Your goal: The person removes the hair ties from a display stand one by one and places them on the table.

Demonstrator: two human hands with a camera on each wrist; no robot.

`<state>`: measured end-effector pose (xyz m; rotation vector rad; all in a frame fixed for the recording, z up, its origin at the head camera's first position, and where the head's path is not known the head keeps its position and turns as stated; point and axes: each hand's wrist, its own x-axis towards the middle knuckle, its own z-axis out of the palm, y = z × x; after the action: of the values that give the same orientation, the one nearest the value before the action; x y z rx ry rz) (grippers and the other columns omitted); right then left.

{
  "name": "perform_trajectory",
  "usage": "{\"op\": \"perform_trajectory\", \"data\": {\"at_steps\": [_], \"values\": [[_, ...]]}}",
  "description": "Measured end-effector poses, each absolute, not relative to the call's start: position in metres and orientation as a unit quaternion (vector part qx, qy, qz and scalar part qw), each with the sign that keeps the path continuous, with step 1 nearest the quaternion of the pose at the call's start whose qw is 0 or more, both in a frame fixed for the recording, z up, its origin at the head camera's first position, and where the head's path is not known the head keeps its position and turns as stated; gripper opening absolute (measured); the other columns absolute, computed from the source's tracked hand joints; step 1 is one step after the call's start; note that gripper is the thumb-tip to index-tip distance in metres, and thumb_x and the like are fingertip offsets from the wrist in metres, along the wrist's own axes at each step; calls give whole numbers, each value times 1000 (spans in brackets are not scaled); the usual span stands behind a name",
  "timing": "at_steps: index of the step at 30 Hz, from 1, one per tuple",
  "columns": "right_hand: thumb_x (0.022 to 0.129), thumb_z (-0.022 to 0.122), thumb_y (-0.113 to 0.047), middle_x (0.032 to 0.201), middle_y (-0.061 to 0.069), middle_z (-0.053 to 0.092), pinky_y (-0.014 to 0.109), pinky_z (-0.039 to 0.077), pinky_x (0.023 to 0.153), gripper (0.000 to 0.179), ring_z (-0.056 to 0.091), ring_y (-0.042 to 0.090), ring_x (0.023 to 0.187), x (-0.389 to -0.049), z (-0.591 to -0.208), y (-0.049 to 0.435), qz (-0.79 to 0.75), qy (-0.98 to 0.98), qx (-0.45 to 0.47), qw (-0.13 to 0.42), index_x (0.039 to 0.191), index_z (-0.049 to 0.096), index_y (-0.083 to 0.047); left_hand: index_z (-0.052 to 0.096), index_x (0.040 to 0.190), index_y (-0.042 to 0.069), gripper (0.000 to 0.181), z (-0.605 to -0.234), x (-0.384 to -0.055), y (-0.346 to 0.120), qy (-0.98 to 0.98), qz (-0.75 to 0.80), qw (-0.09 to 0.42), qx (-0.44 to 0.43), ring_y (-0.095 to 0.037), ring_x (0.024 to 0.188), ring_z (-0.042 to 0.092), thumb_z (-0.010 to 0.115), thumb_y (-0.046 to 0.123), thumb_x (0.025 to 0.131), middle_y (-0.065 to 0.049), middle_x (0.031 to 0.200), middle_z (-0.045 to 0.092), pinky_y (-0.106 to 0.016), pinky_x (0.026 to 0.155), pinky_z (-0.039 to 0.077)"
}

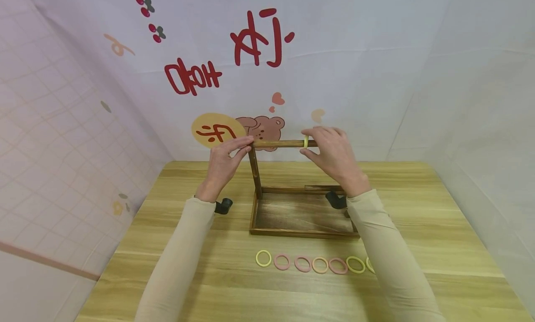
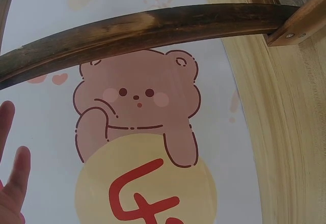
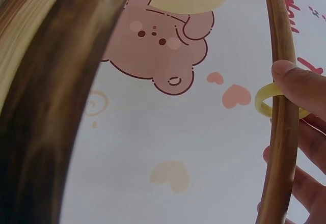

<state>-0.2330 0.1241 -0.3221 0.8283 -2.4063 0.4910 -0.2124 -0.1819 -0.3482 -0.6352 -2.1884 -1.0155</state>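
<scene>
A wooden rack stands on the table, with a shallow tray base (image 1: 292,213), a left post (image 1: 255,171) and a raised top bar (image 1: 277,144). My right hand (image 1: 334,152) pinches a yellow ring (image 1: 306,141) between thumb and fingers. In the right wrist view the yellow ring (image 3: 264,101) encircles the round bar (image 3: 285,132). My left hand (image 1: 223,161) holds the bar's left end, thumb below and fingers above, where it meets the post. Only two of its fingers (image 2: 19,175) show at the edge of the left wrist view. The bar's right end is hidden behind my right hand.
In front of the tray, several rings lie in a row: a yellow ring (image 1: 263,258) at the left, then pink ones (image 1: 282,262), an orange one (image 1: 320,265) and more yellow. My right sleeve (image 1: 393,252) partly covers the last. A printed wall sheet (image 1: 355,80) rises behind the table (image 1: 200,285).
</scene>
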Motion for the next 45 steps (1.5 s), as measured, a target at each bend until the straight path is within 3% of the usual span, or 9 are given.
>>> {"op": "perform_trajectory", "data": {"at_steps": [45], "values": [[87,87,-26,127,13,71,57,42,108,50,64,33,121,-229,-323,145,189,-898,290,273,131,69,-9,78,121,7,28,-348,-212,-182,-835,-381,319,-237,-27,116,70,76,8,93,-10,123,74,-46,98,56]]}}
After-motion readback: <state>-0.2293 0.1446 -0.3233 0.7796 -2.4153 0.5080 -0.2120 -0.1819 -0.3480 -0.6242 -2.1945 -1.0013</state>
